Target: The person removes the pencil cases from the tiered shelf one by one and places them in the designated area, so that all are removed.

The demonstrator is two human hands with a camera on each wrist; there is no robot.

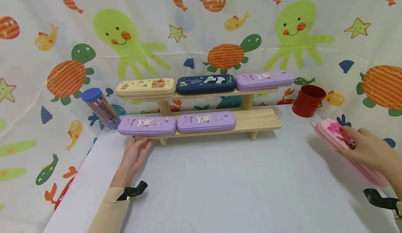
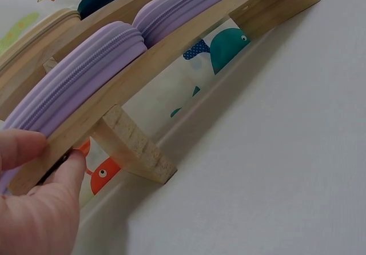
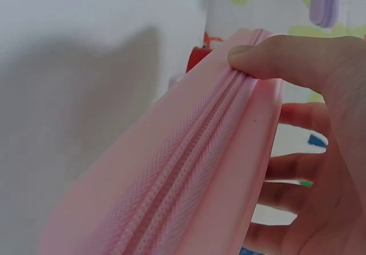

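Note:
At the left end of the lower shelf board point(image 1: 257, 121), my left hand point(image 1: 135, 156) pinches the board's edge, as the left wrist view shows. Just above it lies a purple pencil case point(image 1: 147, 126), with a second purple pencil case point(image 1: 206, 122) beside it on the same board. My right hand point(image 1: 367, 148) grips a pink zippered pencil case point(image 3: 189, 169), thumb by the zip and fingers round the far side. It is held tilted over the right side of the table. Part of its lid picture is covered by the hand.
On the upper board sit a cream pencil case point(image 1: 146, 87), a dark blue panda pencil case point(image 1: 205, 84) and a purple one. A clear pencil tub with a blue lid point(image 1: 91, 94) stands left of the wooden stand, a red bucket point(image 1: 306, 102) to its right. A printed curtain point(image 1: 194, 20) hangs behind.

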